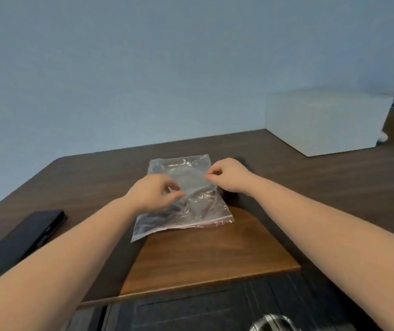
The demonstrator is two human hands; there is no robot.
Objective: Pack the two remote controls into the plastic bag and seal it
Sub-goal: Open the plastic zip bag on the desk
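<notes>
A clear plastic bag (186,187) with a red zip strip along its near edge lies flat on the brown table (215,249). My left hand (153,193) pinches the film at the bag's left side. The fingers of my right hand (229,175) pinch its right edge. A dark remote control (242,160) lies just right of the bag, mostly hidden under my right hand and wrist. Dark shapes (165,211) show through the film near my left hand; whether they are inside or beneath the bag is unclear.
A black flat oblong object (31,232) lies on the table at the left, near its edge. A white box (322,120) stands at the back right against the blue wall. A dark panel with a metal ring (270,323) sits below the table's front edge.
</notes>
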